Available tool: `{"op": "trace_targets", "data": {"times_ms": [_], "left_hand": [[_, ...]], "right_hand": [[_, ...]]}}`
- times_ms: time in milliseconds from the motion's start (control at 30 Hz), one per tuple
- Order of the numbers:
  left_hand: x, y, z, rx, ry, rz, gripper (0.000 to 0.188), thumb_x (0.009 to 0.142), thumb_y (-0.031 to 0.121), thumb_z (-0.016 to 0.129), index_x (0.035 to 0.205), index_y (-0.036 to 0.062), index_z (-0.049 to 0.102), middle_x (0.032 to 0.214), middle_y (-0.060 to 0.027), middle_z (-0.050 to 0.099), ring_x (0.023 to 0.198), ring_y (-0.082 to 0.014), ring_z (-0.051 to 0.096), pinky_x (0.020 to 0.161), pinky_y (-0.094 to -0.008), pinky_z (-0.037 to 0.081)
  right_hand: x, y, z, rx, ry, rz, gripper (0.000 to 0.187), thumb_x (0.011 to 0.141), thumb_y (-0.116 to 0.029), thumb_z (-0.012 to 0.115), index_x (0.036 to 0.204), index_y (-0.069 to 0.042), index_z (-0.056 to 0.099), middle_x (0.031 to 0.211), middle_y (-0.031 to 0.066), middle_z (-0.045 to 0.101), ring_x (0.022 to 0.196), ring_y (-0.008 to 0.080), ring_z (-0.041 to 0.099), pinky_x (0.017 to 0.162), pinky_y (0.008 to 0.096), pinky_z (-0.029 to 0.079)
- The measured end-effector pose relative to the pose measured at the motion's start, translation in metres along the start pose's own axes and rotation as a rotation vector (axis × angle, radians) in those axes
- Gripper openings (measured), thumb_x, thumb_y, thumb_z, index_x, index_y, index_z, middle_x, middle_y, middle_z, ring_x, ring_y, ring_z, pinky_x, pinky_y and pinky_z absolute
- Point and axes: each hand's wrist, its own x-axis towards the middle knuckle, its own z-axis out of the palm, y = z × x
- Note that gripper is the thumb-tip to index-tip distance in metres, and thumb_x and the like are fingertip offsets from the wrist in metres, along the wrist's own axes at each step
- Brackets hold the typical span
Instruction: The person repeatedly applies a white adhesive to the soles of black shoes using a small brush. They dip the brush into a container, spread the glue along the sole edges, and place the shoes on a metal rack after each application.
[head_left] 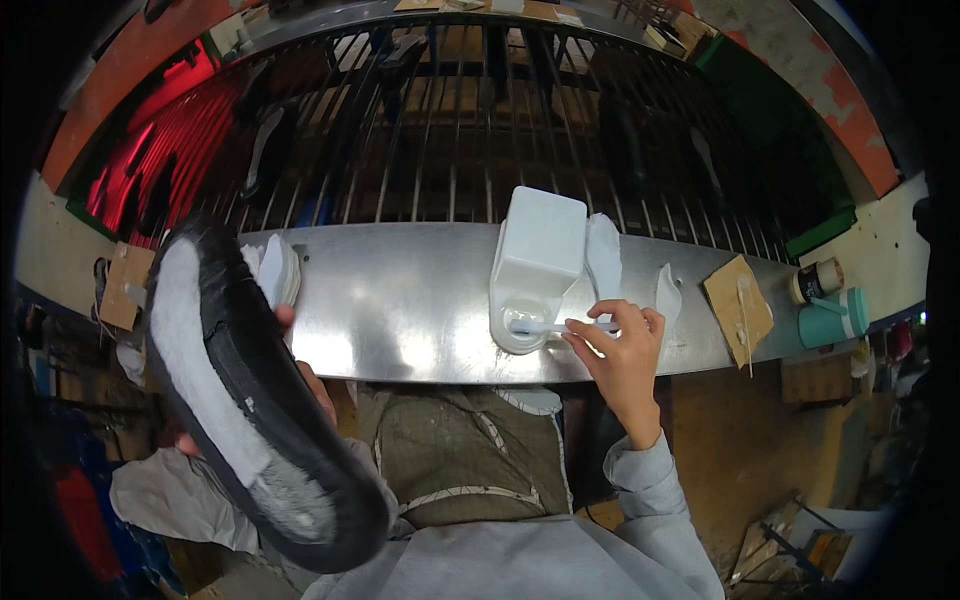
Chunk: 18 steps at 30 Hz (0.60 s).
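Note:
A long black shoe upper (230, 350) is tilted toward me at the left, its pale, fuzzy bottom facing up. My left hand (318, 390) grips it from behind; most of that hand is hidden, with only some fingers showing past its edges. In my right hand (622, 362) is a thin, light-coloured brush (540, 326), pinched between thumb and fingers like a toothbrush. The brush's head is inside the round cup (510, 342) at the front of a white plastic dispenser (540, 240). Whitish liquid appears to be in the cup.
Behind the metal counter (400, 290) runs a rack of metal rods (420, 150) carrying dark shoes. White insole-shaped pieces (603, 258) lie beside the dispenser, and more are stacked (278, 270) at left. Farther right are a cardboard piece (738, 305) and a teal cup (835, 318).

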Motion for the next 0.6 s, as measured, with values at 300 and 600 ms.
{"op": "trace_targets", "data": {"times_ms": [300, 600], "left_hand": [[0.005, 0.037, -0.02, 0.063, -0.374, -0.275, 0.088, 0.097, 0.045, 0.065, 0.158, 0.0128, 0.011, 0.118, -0.0399, 0.056, 0.101, -0.0465, 0.065, 0.082, -0.0481, 0.061], [-0.02, 0.036, 0.025, -0.026, 0.013, -0.178, 0.127, 0.075, 0.039, 0.091, 0.162, 0.0112, 0.004, 0.146, -0.0428, 0.033, 0.126, -0.054, 0.05, 0.099, -0.0597, 0.053]], "right_hand": [[0.002, -0.004, 0.003, 0.058, 0.031, 0.112, 0.017, 0.075, -0.018, 0.085, 0.09, -0.018, 0.078, 0.104, 0.0012, 0.06, 0.08, 0.0185, 0.055, 0.091, 0.0407, 0.035], [-0.033, -0.007, 0.015, 0.09, 0.104, 0.41, 0.014, 0.076, -0.018, 0.086, 0.089, -0.016, 0.08, 0.097, 0.0015, 0.053, 0.062, 0.0169, 0.049, 0.065, 0.0346, 0.041]]}}
